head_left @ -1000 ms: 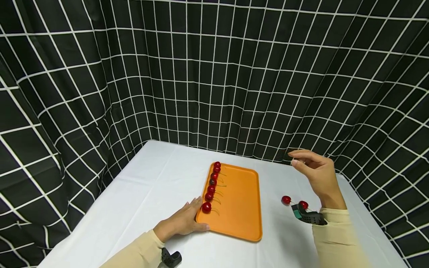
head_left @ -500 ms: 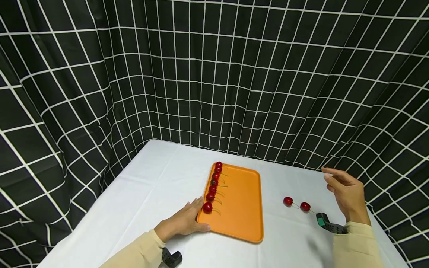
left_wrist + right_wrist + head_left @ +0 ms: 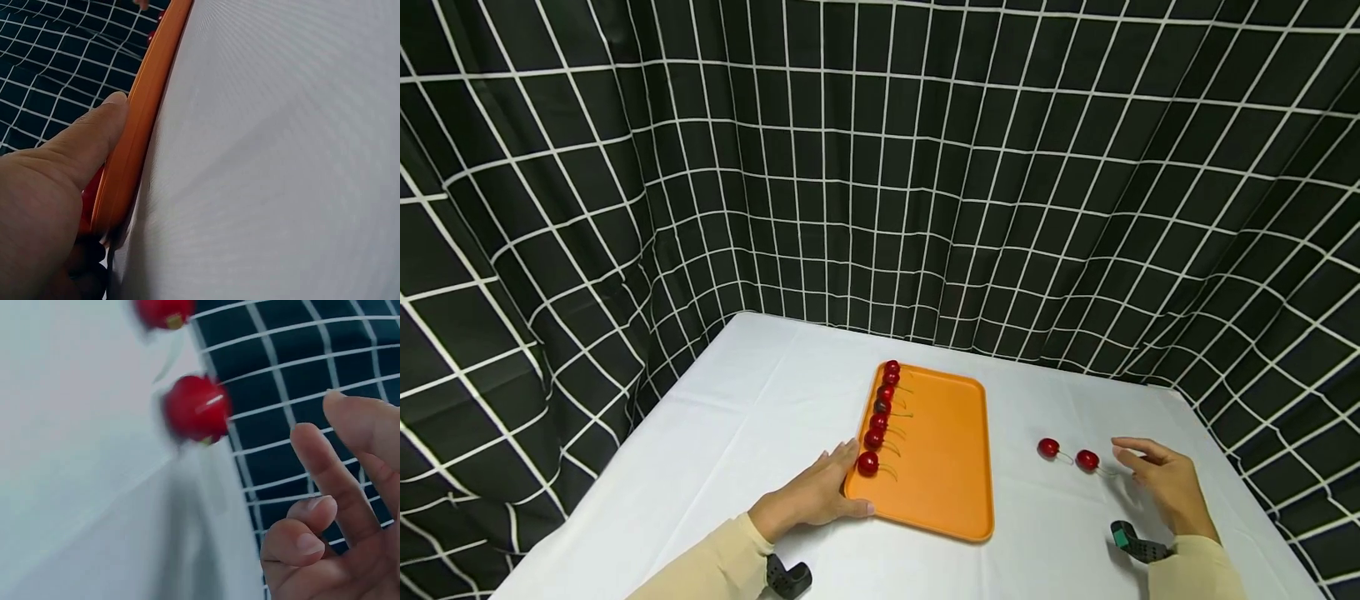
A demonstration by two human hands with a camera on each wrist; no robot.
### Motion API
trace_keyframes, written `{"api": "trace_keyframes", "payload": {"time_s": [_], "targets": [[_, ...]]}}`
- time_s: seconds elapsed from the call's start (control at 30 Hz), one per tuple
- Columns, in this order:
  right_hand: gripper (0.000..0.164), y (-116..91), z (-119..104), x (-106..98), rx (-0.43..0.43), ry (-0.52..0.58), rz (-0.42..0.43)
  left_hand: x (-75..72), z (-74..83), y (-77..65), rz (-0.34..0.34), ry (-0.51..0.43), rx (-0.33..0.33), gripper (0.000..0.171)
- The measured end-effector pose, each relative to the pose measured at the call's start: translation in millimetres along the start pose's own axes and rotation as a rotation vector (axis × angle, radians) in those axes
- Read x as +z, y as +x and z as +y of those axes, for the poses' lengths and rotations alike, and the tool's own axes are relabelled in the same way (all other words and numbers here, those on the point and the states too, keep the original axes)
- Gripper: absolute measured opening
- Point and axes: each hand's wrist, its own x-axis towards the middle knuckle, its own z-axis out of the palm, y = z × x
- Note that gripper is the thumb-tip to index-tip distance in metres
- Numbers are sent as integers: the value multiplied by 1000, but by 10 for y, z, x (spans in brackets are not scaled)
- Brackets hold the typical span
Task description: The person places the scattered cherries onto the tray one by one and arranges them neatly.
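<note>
My left hand (image 3: 820,492) rests at the near left corner of an orange tray (image 3: 936,450). Its fingers lie along the left side, and the thumb extends along the front rim. In the left wrist view that straight thumb touches the tray wall (image 3: 134,147). A column of several red cherries with stems, the nearest cherry (image 3: 868,463) among them, lines the tray's left side. To the tray's right, two cherries lie on the cloth: one cherry (image 3: 1048,448) and another cherry (image 3: 1087,460). Just right of this pair hovers my right hand (image 3: 1168,483), thumb and index finger apart, holding nothing.
White cloth (image 3: 760,400) covers the table. Dark curtains (image 3: 865,167) with a white grid stand behind and at both sides. A black wrist device (image 3: 1138,542) sits at my right wrist, and another wrist device (image 3: 787,577) at my left.
My right hand has moved right from above the two cherries, then dropped lower beside them. The left hand stays at the tray corner. The cherries have not moved on the table.
</note>
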Motion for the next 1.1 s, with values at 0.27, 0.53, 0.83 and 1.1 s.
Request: {"api": "trace_keyframes", "payload": {"time_s": [0.27,0.53,0.83,1.1], "targets": [[38,-47,204,108,45,-248,-10,-6,12,11,3,-13,-21,105],[31,-54,250,169,35,-338,-14,0,-6,0,0,-8,-22,105],[19,-50,272,209,-36,-374,-1,11,-10,3,-3,-5,-18,105],[18,-83,237,204,-14,-327,34,4,-1,-8,-4,5,-17,105]]}}
